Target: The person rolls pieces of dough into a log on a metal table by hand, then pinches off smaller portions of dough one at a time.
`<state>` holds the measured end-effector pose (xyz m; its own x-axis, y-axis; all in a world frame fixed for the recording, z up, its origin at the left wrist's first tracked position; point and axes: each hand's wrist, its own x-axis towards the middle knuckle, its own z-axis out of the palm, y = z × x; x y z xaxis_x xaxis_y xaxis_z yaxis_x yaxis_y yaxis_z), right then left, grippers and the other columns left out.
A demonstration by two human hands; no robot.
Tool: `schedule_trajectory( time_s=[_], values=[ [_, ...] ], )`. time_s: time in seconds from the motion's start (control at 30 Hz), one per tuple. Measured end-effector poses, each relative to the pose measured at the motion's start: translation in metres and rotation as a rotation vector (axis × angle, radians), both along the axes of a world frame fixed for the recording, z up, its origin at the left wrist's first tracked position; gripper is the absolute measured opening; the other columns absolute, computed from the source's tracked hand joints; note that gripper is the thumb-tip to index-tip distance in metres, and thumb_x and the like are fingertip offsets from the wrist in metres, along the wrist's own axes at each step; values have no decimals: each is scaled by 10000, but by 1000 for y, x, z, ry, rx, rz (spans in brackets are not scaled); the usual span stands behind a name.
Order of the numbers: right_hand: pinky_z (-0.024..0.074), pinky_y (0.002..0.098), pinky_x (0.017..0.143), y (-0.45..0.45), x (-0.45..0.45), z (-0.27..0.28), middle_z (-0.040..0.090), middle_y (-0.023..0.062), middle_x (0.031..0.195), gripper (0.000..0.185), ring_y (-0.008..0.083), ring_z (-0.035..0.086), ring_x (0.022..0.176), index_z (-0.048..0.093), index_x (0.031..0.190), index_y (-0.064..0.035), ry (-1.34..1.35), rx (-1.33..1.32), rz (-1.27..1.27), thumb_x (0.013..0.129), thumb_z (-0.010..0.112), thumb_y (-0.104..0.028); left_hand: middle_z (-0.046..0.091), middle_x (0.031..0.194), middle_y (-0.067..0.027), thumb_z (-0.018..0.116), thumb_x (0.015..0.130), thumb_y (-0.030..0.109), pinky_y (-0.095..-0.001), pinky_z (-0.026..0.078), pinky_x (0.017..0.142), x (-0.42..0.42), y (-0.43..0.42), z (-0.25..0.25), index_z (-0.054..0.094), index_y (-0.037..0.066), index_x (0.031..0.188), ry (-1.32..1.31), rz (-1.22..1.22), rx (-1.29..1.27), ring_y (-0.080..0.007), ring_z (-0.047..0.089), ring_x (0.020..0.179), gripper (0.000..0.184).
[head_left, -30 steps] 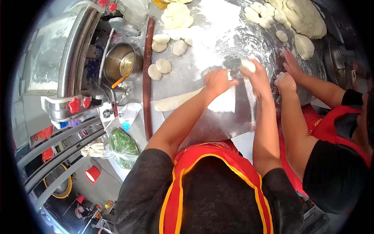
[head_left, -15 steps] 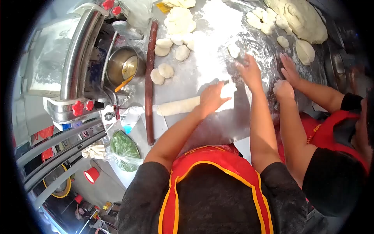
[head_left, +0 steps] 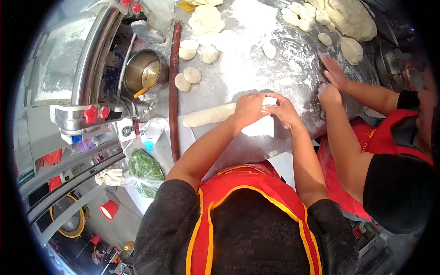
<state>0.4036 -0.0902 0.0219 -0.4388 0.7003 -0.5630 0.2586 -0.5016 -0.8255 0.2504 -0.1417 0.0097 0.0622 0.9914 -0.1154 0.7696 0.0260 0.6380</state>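
A long dough roll [head_left: 208, 115] lies on the floured metal worktop. My left hand [head_left: 249, 110] is closed over the roll near its right part. Right beside it, my right hand [head_left: 281, 111] has its fingers closed on the roll's white end [head_left: 269, 101], thumb and fingertips pinching it. Both hands nearly touch, and they hide part of the dough between them. Farther up the worktop sits a single small dough piece [head_left: 269, 50], apart from my hands.
A dark red rolling pin [head_left: 174, 91] lies left of the roll, with a metal pot [head_left: 145, 73] beyond it. Flattened dough rounds [head_left: 182, 82] and a large dough mass [head_left: 350, 20] sit farther back. At right, a co-worker's hands [head_left: 331, 94] rest on the worktop.
My right hand has come back from beside the small dough piece, toward me and left, and has taken hold of the roll's end. The small piece stays on the worktop.
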Motion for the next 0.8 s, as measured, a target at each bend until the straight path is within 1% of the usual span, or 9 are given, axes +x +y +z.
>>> schedule_trajectory(
  time_s=[0.13,0.23,0.37,0.57,0.63,0.67,0.7,0.73,0.8],
  values=[
    [429,234,543,-11,-8,8,554,9,737,361,84,523,627,640,1081,31,15,159,-36,734,723,-20,673,893,-165,705,751,258,-430,532,726,4,-2,-6,630,23,982,66,27,23,-327,668,842,338],
    [430,226,534,-9,-10,-8,584,15,725,315,79,544,637,655,1029,33,-133,293,-24,716,681,11,682,863,-167,678,740,208,-430,532,717,7,1,-7,653,29,912,115,60,11,-333,672,818,249],
    [435,232,522,-7,-18,7,602,23,715,276,82,548,610,666,970,33,-45,93,-164,695,656,39,702,849,-158,752,694,214,-405,538,706,7,9,18,689,49,846,132,52,-185,-309,690,829,233],
    [468,239,577,0,-14,29,632,53,756,255,105,576,640,655,953,29,112,-3,-214,701,662,65,699,824,-169,702,732,289,-420,530,690,1,29,18,713,68,866,222,15,-288,-323,688,782,259],
    [489,251,616,7,-11,50,646,69,796,251,125,602,673,650,962,28,282,-59,-206,715,674,62,699,850,-179,730,722,386,-425,529,716,-11,31,3,708,52,871,134,157,-201,-326,686,825,366],
    [510,272,689,24,-10,49,651,78,889,301,149,631,766,621,1040,29,166,68,-120,745,678,49,700,863,-184,744,717,434,-428,528,729,-17,32,-2,706,45,874,89,227,-156,-327,686,847,421],
    [516,299,718,39,-16,51,654,105,936,317,192,643,807,600,1076,32,41,229,-88,766,666,23,656,1003,-209,798,663,502,-420,501,838,-24,34,9,638,-3,1014,-44,192,-346,-338,626,1000,635],
    [522,326,747,52,-23,53,658,132,984,336,236,655,848,578,1112,35,-86,385,-54,787,654,-3,624,1043,-210,815,648,482,-420,482,872,-23,28,2,597,-12,1052,-77,176,-279,-346,592,1036,675],
    [512,368,804,90,-29,-6,653,163,1020,366,296,639,914,565,1148,10,-420,692,-77,806,666,-71,559,1121,-211,849,618,442,-420,444,941,-21,17,-16,517,-32,1128,-140,159,-124,-362,525,1108,772]
  ],
)
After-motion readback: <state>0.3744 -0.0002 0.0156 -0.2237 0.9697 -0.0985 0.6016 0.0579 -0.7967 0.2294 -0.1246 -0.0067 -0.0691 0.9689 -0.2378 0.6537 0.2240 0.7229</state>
